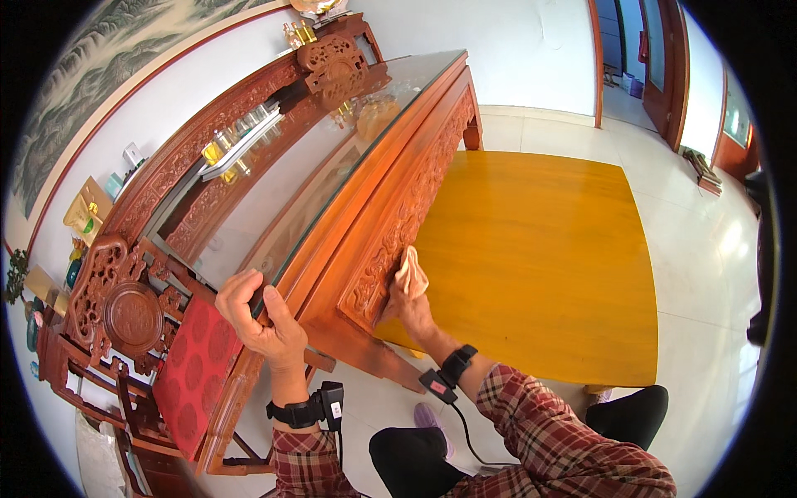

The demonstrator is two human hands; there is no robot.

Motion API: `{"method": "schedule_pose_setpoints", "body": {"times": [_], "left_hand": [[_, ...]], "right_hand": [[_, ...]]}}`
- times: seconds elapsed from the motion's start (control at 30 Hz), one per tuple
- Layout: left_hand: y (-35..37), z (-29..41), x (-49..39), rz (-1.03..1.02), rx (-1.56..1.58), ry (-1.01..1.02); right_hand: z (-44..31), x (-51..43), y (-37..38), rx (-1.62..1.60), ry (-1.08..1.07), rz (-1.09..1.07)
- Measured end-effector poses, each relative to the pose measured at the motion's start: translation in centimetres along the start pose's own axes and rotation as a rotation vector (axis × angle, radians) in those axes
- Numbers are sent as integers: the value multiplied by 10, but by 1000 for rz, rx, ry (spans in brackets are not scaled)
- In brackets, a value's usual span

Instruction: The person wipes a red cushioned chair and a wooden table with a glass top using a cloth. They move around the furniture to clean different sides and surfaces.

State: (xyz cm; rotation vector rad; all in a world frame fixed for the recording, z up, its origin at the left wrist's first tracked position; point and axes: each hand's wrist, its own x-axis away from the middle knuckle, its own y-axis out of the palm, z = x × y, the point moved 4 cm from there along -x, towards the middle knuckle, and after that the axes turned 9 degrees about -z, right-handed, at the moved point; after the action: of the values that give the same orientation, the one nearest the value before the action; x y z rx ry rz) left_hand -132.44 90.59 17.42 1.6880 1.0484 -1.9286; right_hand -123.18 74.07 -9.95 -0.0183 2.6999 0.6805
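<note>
A carved wooden table with a glass top runs diagonally before me. At its near corner, my left hand rests with the thumb and fingers around the glass edge. My right hand has a folded pinkish cloth in it, against the carved relief panel on the table's side. Part of the right hand's fingers is hidden by the cloth and the panel. Each wrist wears a black strap with a small device.
A low yellow table stands right beside the carved one. A tray with glasses sits on the glass top. To the left is a carved wooden chair with a red cushion. A cable hangs from the right wrist device.
</note>
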Motion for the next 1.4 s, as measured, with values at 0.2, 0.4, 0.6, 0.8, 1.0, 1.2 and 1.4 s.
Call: {"method": "schedule_pose_setpoints", "body": {"times": [0.2,0.4,0.6,0.8,1.0,1.2,1.4], "left_hand": [[0,-3,2,-3,20,-20],[-1,3,-2,5,7,-26],[0,3,1,-3,27,-58],[1,0,0,-8,-21,12],[0,0,1,-10,-11,-8],[-1,-1,1,-13,27,-43],[-4,1,0,-11,16,-54]], "right_hand": [[-17,87,29,547,118,-250],[-65,118,24,1209,-455,-581],[-25,154,-38,1006,450,-457],[-4,89,26,1162,2,-483],[32,182,30,1289,-239,-680],[70,195,-15,968,683,-666],[-59,118,7,762,-55,-123]]}}
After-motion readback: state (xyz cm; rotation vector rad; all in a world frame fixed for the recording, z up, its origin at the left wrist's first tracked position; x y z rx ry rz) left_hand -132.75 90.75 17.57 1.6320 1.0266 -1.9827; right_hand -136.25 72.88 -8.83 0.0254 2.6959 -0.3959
